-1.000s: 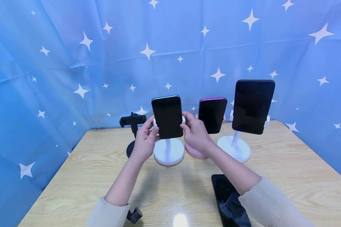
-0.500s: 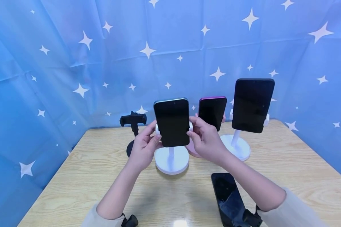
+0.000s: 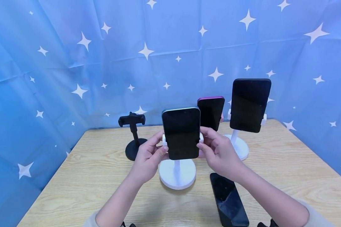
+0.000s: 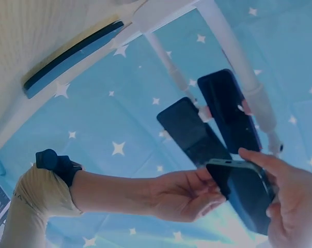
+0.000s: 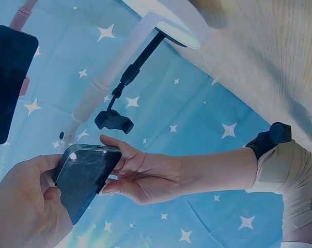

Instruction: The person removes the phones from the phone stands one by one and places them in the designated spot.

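A phone (image 3: 182, 134) with a dark screen and pale blue-green rim sits upright in the clamp of a white phone stand (image 3: 177, 176). My left hand (image 3: 147, 159) pinches the clamp's left arm, thumb near the screen's edge. On the other side my right hand (image 3: 223, 154) pinches the right arm (image 3: 201, 138) in the same way. Both wrist views show the phone (image 4: 241, 194) from below between the two hands. Whether the round white base touches the table cannot be told.
Behind stand a black stand (image 3: 133, 135) with nothing in its clamp, a pink-rimmed phone (image 3: 211, 112) on a pink stand, and a larger dark phone (image 3: 250, 105) on a white stand. Another black phone (image 3: 229, 200) lies flat on the wooden table (image 3: 82, 176).
Both hands have brought the white stand and its phone nearer to me and slightly right, out of the row. The phone now hides part of the pink stand. The other stands stay put.
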`<state>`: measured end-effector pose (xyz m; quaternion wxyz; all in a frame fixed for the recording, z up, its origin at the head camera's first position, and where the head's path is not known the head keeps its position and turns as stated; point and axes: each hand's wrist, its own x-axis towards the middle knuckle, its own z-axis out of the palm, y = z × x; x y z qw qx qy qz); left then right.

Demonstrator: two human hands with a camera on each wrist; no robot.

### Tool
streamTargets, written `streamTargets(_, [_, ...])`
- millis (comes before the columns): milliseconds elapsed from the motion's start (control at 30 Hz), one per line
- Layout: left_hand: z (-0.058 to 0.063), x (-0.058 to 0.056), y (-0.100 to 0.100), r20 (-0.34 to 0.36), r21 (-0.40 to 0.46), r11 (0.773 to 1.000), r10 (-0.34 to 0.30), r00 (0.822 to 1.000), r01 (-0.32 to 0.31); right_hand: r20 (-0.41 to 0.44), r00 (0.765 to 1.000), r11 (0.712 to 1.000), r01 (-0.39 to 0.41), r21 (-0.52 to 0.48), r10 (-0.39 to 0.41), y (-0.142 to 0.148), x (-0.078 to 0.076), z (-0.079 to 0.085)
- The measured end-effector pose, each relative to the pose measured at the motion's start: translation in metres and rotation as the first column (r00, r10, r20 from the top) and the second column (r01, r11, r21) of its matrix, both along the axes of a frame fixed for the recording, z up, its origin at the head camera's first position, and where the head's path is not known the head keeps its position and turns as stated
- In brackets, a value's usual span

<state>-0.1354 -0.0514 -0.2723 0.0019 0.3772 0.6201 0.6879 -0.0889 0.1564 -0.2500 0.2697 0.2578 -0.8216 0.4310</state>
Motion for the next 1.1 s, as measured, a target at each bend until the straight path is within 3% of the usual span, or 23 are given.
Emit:
streamTargets(333, [-0.003, 0.008, 0.010, 0.003, 0.001, 0.999, -0.050, 0.999, 0.050, -0.043, 0.999, 1.000, 0.009, -0.004, -0.009, 0.012, 0.012, -0.008])
streamTargets(733, [-0.018, 0.011, 0.015, -0.032, 0.036, 0.989, -0.139, 0.990, 0.140, -0.089, 0.994, 0.996, -0.073, -0.041, 0.070, 0.023, 0.018, -0.021])
streamTargets(1100, [-0.021, 0.012, 0.015, -0.010, 0.009, 0.992, -0.127, 0.992, 0.127, -0.061, 0.996, 0.996, -0.068, -0.054, 0.065, 0.023, 0.020, -0.024])
